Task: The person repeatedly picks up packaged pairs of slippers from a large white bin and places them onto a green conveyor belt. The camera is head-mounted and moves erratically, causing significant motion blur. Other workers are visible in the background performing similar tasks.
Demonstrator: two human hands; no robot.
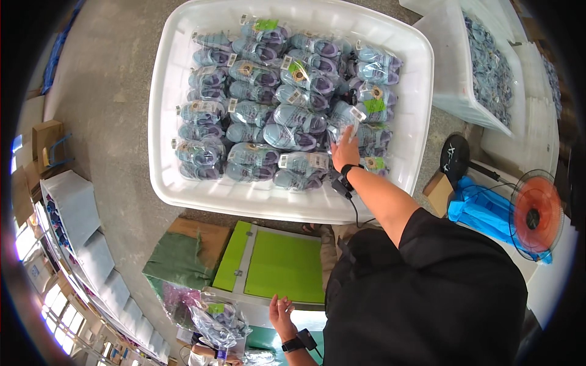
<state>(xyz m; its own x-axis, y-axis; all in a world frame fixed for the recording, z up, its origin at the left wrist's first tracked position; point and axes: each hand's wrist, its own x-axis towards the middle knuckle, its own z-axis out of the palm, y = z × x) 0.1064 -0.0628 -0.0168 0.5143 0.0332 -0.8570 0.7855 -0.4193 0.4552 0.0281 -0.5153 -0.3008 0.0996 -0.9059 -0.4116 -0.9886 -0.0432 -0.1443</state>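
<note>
Nearest the lens, the left hand [282,314] is hovering open, fingers spread and holding nothing, beside a green board [282,265]. Farther off, the right hand [345,152] is reaching into the white tub [165,131], fingers closing on a bagged shoe pair [348,119] atop the pile.

Person in a black short-sleeved top [427,287], loose fabric, sleeve ending above the elbow, both forearms bare. Right hand [345,152]: black strap [348,169] round the wrist, a small dark device [340,186] clipped just below it, thin black cable running from it along the forearm. Left hand [282,314]: matching black wristband [293,344] with a small black box [307,339] beside it, cable trailing off. No gloves, no rings visible.
</note>
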